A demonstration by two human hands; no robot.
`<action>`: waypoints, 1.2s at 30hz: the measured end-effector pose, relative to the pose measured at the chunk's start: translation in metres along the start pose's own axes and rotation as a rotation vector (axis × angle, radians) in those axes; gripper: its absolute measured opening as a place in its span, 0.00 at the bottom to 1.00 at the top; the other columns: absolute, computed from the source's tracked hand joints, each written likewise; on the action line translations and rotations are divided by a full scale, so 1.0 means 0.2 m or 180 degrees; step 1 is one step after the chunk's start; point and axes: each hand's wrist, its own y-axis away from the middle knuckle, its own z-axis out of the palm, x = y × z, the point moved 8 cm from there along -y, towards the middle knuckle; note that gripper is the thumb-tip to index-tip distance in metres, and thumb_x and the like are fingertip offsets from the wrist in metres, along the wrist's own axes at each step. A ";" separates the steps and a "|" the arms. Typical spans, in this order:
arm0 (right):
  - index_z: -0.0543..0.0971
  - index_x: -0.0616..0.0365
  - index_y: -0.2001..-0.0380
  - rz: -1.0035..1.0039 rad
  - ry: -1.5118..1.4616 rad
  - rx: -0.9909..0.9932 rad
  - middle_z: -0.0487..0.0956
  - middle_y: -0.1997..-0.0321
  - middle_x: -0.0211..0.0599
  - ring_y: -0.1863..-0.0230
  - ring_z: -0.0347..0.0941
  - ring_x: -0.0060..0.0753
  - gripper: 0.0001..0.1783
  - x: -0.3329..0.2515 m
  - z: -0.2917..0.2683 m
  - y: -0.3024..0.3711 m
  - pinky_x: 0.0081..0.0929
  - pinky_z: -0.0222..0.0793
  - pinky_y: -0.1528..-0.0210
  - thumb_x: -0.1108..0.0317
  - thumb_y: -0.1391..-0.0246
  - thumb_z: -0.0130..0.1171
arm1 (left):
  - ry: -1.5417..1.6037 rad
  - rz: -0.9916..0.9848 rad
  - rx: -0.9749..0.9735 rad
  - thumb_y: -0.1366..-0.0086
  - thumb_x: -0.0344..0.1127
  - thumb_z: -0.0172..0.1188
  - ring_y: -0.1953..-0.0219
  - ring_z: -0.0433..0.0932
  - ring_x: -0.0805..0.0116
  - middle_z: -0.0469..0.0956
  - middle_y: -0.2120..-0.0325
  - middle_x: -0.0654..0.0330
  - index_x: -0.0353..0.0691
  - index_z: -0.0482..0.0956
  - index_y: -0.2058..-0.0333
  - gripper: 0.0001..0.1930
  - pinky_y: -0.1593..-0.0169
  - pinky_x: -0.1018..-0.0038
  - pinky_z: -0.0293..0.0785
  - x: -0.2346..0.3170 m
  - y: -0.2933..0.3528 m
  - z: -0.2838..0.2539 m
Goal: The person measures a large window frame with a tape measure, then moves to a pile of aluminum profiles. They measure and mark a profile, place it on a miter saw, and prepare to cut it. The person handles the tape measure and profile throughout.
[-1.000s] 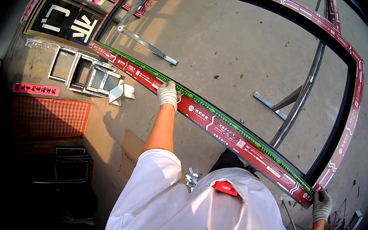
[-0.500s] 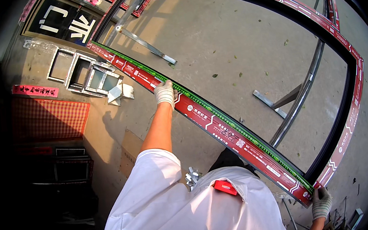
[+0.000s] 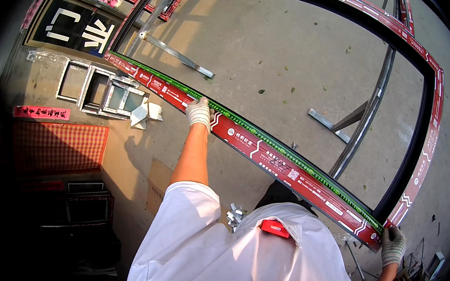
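A large window frame covered in red printed film lies raised across the view, its near rail running from upper left to lower right. Along that rail's inner edge stretches a green measuring tape marked with figures. My left hand, in a white knit glove, is closed over the rail about its middle, with its fingertips at the tape. At the lower right corner my gloved right hand has its fingers closed at the tape's end, against the frame; what lies under its fingertips is partly hidden.
Metal stand legs show beneath the frame. To the left are small white-edged frames, a dark signboard and a checked red cloth. Metal offcuts lie by my body. A red case sits at my waist.
The view shifts very slightly. Both hands stay at the same places on the frame and the tape.
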 end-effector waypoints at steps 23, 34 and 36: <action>0.88 0.48 0.53 0.0452 0.0918 -0.0335 0.87 0.61 0.43 0.55 0.84 0.49 0.20 -0.28 -0.19 0.07 0.45 0.77 0.49 0.48 0.36 0.60 | -0.0753 -0.0231 -0.0520 0.31 0.50 0.67 0.86 0.60 0.78 0.68 0.84 0.71 0.47 0.73 0.73 0.18 0.85 0.81 0.58 -0.12 -0.51 0.03; 0.87 0.52 0.53 0.0420 0.0786 -0.0047 0.86 0.62 0.45 0.55 0.82 0.51 0.21 -0.31 -0.21 0.08 0.45 0.76 0.51 0.49 0.39 0.63 | -0.0904 -0.0299 -0.0480 0.25 0.50 0.58 0.85 0.59 0.77 0.67 0.83 0.70 0.47 0.72 0.70 0.17 0.84 0.79 0.56 -0.06 -0.43 0.05; 0.87 0.53 0.53 0.0381 0.0810 0.0026 0.86 0.62 0.45 0.55 0.82 0.51 0.21 -0.30 -0.20 0.07 0.45 0.76 0.51 0.49 0.39 0.63 | -0.0931 -0.0257 -0.0534 0.26 0.49 0.58 0.85 0.59 0.77 0.67 0.83 0.70 0.48 0.71 0.71 0.17 0.85 0.79 0.56 -0.06 -0.45 0.05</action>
